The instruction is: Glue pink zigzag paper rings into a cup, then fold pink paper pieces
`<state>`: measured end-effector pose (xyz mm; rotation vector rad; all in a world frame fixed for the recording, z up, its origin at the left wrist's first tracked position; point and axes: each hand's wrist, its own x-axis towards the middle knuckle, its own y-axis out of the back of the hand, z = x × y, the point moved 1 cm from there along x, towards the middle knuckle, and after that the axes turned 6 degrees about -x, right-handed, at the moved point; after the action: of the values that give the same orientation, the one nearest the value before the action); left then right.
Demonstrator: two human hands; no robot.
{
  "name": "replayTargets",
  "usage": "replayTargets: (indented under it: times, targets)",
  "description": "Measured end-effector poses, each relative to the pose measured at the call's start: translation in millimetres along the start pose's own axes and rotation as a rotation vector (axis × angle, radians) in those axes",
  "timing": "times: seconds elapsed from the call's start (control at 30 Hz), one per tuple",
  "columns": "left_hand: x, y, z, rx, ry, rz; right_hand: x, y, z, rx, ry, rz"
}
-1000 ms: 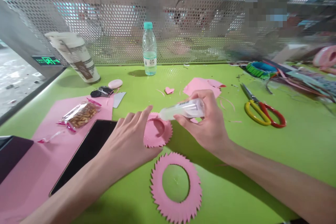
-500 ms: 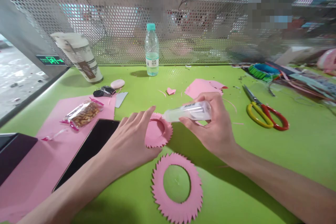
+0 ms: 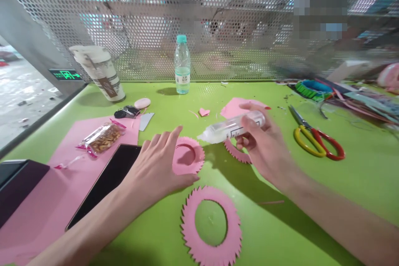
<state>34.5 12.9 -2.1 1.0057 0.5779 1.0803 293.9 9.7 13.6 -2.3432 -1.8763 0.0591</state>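
Observation:
My right hand is shut on a clear glue tube, its nozzle pointing left and just above the edge of a small serrated pink paper ring. My left hand lies open, fingers spread, with fingertips and thumb at that ring's left side. A larger serrated pink ring lies nearer me on the table, touched by neither hand. Another serrated pink paper piece sits under my right hand, partly hidden by it.
The green table holds red-and-yellow scissors, a water bottle, a paper cup, a black phone, and a nut packet on a pink sheet. Pink scraps lie ahead; a perforated metal screen stands behind.
My right hand has lifted the glue tube up and to the right, off the small ring. This uncovers the serrated piece beneath it. My left hand has barely moved.

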Motion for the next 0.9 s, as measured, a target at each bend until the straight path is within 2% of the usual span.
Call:
replayTargets:
  times: [0.17, 0.3, 0.37, 0.47, 0.53, 0.6, 0.7, 0.77, 0.9]
  targets:
    - [0.6, 5.5, 5.1, -0.105, -0.056, 0.113, 3.4, -4.1, 0.4, 0.244, -0.43, 0.027]
    - [-3.7, 11.9, 11.5, -0.258, -0.086, 0.164, -4.5, -9.6, -5.3, 0.32, -0.619, -0.013]
    - [-6.3, 13.5, 14.1, -0.326, -0.127, 0.195, -11.8, -13.7, -7.2, 0.339, -0.66, -0.082]
    - [-9.8, 14.1, 19.3, -0.415, -0.305, 0.218, -25.1, -21.0, -2.4, 0.367, -0.74, -0.221]
    - [-12.2, 14.4, 23.8, -0.474, -0.442, 0.202, -33.9, -26.5, 4.7, 0.384, -0.808, -0.338]
    - [-14.6, 15.3, 27.8, -0.539, -0.505, 0.168, -41.2, -31.0, 10.8, 0.372, -0.853, -0.468]
    - [-16.9, 17.8, 29.4, -0.648, -0.386, 0.16, -46.7, -33.0, 12.2, 0.273, -0.826, -0.679]
    - [-15.8, 21.0, 25.8, -0.708, -0.207, 0.213, -45.9, -30.0, 7.8, 0.122, -0.695, -0.752]
    - [-4.5, 34.0, 7.7, -0.689, 0.161, 0.489, -38.2, -17.7, -6.1, -0.395, -0.251, -0.657]
